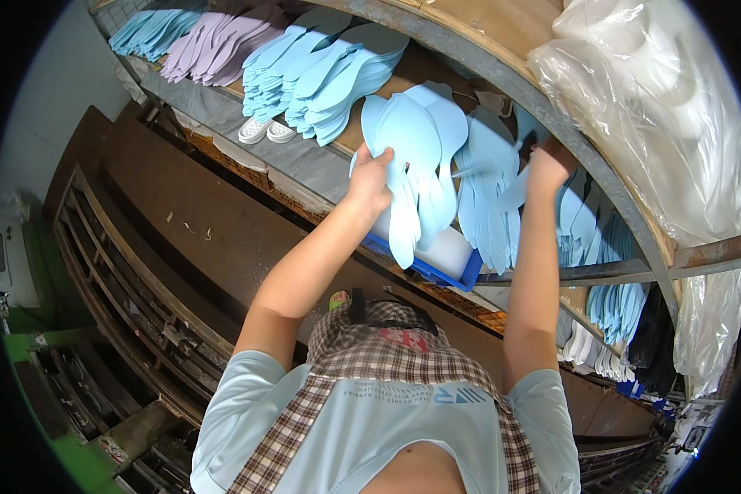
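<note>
My left hand (373, 177) grips a fanned bunch of light-blue insoles (424, 136) by its left edge, thumb on top, in front of the shelf. To the right, my right hand (550, 167) reaches in under the shelf's upper rail, in shadow. Its fingers are curled and partly hidden, and they appear closed on the edge of a light-blue insole (514, 192) beside a hanging stack of insoles (484, 198). Below the bunch in my left hand, a blue tray (468, 273) with whitish contents sticks out from the shelf.
More light-blue insoles (337, 78) and lilac insoles (218, 45) lie in piles on the left of the shelf. White soles (265, 132) rest at its edge. A metal rail (584, 156) arches above my right hand. Clear plastic bags (642, 107) lie on top. A metal rack (140, 288) stands at left.
</note>
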A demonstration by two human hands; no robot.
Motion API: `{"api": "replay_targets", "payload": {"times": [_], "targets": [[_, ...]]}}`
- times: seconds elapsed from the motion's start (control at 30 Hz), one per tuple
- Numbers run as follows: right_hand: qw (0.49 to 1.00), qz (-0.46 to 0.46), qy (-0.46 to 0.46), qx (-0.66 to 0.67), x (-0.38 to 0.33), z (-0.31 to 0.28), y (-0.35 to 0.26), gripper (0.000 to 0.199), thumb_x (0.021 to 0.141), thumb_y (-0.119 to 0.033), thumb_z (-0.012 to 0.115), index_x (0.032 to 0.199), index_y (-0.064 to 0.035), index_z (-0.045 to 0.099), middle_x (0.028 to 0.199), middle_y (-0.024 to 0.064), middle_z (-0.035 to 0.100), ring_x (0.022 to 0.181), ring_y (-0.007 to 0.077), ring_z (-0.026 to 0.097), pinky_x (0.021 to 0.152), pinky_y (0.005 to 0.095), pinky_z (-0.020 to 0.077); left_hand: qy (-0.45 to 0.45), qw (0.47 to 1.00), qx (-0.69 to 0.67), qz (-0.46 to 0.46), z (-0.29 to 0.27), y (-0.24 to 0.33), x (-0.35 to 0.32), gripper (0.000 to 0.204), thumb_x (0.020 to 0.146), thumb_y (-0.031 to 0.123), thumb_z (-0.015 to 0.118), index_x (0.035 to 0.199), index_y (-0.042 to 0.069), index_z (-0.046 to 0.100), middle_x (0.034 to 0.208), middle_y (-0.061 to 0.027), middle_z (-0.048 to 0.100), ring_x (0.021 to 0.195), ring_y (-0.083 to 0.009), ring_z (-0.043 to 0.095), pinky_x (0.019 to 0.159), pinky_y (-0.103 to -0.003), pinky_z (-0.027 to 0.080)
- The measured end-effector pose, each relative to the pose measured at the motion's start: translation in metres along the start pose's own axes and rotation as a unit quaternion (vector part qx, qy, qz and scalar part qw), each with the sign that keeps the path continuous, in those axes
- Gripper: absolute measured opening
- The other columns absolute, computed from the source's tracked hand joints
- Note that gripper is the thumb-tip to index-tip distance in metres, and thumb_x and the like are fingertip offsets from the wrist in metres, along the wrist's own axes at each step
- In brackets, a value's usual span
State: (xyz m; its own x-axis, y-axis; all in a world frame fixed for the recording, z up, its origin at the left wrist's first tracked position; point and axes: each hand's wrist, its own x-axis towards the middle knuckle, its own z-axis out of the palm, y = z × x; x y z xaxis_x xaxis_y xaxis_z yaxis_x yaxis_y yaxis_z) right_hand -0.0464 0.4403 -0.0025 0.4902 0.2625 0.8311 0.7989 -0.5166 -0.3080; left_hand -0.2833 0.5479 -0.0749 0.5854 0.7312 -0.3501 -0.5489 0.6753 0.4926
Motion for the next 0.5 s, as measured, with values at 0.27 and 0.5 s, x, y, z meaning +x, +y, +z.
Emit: {"api": "replay_targets", "payload": {"times": [0.27,0.5], "targets": [[0.973,-0.002,-0.22,-0.071,0.003,0.021,0.041,0.036,0.086,-0.019,0.048,0.119,-0.004,0.051,0.116,0.0228,0.052,0.106,0.032,0.052,0.092,0.0408,0.0394,-0.012,0.999,0.036,-0.012,0.004,0.01,0.002,0.035,0.091,0.0,0.041,0.124,0.009,0.033,0.119,-0.016,0.046,0.105,-0.0309,0.052,0.085,-0.047,0.049],[0.917,-0.03,-0.357,-0.175,-0.039,0.009,0.031,0.029,0.082,-0.022,0.05,0.102,-0.0041,0.06,0.097,0.0218,0.062,0.092,0.0318,0.059,0.079,0.0397,0.0465,-0.016,0.998,0.049,-0.047,0.003,0.019,0.006,0.037,0.092,0.003,0.041,0.126,0.01,0.028,0.122,-0.0169,0.042,0.107,-0.0326,0.051,0.085,-0.049,0.049]]}}
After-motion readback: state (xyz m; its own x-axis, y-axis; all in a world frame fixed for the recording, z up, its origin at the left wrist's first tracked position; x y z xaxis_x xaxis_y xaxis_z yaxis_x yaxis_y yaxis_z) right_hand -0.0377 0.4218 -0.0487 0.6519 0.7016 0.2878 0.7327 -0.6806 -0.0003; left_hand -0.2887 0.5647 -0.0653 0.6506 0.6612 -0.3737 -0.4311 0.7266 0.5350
